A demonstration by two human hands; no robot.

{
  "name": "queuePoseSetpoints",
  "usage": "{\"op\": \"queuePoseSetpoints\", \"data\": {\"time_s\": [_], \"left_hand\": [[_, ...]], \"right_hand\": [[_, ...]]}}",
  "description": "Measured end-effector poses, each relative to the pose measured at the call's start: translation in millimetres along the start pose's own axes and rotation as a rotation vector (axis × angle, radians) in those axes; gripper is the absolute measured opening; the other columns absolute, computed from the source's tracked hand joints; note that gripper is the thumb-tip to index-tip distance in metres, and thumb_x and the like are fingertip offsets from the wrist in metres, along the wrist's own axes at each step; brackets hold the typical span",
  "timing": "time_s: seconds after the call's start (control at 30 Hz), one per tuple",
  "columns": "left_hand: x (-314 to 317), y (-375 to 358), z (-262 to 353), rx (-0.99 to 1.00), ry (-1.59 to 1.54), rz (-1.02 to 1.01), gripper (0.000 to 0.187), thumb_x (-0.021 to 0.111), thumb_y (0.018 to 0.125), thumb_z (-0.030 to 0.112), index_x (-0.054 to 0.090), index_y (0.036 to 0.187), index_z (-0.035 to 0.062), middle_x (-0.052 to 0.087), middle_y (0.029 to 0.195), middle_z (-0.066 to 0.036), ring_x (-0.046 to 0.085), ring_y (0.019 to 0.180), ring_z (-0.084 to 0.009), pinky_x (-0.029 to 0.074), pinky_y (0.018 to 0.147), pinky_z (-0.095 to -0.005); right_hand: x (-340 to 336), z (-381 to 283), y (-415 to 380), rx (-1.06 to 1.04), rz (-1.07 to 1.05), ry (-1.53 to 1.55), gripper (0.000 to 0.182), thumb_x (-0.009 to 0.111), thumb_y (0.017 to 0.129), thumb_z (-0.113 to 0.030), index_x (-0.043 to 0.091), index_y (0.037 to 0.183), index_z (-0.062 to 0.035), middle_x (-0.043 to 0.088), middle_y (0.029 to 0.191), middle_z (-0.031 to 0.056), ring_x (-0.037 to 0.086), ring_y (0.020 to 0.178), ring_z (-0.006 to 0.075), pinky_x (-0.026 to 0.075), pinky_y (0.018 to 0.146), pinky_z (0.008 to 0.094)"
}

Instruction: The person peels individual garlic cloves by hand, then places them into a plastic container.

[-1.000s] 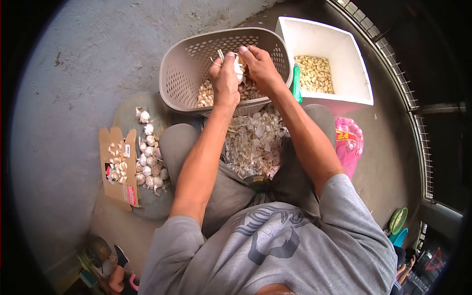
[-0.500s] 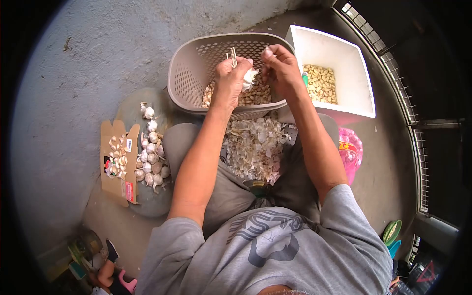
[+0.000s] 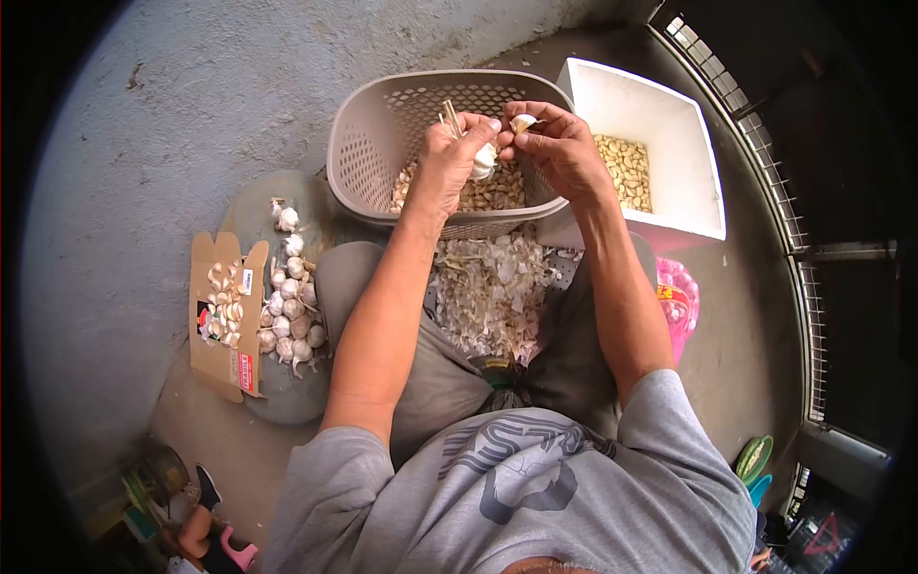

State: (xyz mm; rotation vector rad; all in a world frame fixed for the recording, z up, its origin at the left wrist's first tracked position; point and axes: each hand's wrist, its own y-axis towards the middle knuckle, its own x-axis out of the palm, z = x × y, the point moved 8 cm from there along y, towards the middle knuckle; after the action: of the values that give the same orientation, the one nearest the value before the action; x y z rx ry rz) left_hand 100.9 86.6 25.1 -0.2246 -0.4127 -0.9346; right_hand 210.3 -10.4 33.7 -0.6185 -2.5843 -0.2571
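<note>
My left hand is closed round a garlic bulb, whose dry stalk sticks up past the thumb. Close beside it, my right hand pinches a single garlic clove between thumb and fingers. Both hands are above a grey-brown plastic basket with holes in its walls. Loose garlic cloves cover the bottom of the basket. Between my legs lies a heap of papery garlic skins.
A white foam box at the right holds peeled cloves. Several whole garlic bulbs lie on a round stool at the left, beside cardboard bearing cloves. A pink bag sits by my right leg. Another person's leg shows lower left.
My right hand has come down and closer to my left hand, turning so the pale clove shows at its fingertips. My left hand keeps hold of the bulb, nearly in place.
</note>
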Motion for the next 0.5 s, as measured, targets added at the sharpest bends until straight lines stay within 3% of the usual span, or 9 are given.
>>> {"op": "queuePoseSetpoints", "data": {"time_s": [0.13, 0.33, 0.5], "left_hand": [[-0.6, -1.6, 4.4, 0.009, 0.156, -0.059, 0.02, 0.074, 0.095, 0.02, 0.07, 0.1, 0.0003, 0.074, 0.082, -0.008, 0.07, 0.073, -0.0098, 0.054, 0.064, -0.0224], [-8.3, -0.9, 6.6, 0.124, 0.399, 0.012, 0.018, 0.073, 0.093, 0.017, 0.073, 0.096, 0.0, 0.073, 0.079, -0.005, 0.061, 0.065, -0.0048, 0.046, 0.058, -0.0208], [0.9, -5.3, 13.5, 0.099, 0.374, -0.018, 0.017, 0.071, 0.095, 0.017, 0.073, 0.096, 0.0001, 0.071, 0.076, -0.002, 0.059, 0.065, -0.0047, 0.045, 0.057, -0.0214]], "right_hand": [[0.1, 4.2, 0.4, -0.003, -0.036, -0.064, 0.029, 0.07, 0.095, 0.0, 0.066, 0.123, 0.0052, 0.073, 0.091, 0.0114, 0.072, 0.076, 0.019, 0.062, 0.067, 0.0316], [3.2, 7.9, -1.2, 0.045, -0.035, -0.216, 0.035, 0.072, 0.094, -0.002, 0.064, 0.127, 0.0063, 0.072, 0.089, 0.0125, 0.072, 0.077, 0.0182, 0.062, 0.063, 0.0305], [4.0, -0.9, -1.4, -0.04, -0.012, -0.209, 0.037, 0.072, 0.093, 0.0, 0.062, 0.127, 0.0075, 0.072, 0.092, 0.0138, 0.072, 0.078, 0.0188, 0.062, 0.064, 0.0309]]}}
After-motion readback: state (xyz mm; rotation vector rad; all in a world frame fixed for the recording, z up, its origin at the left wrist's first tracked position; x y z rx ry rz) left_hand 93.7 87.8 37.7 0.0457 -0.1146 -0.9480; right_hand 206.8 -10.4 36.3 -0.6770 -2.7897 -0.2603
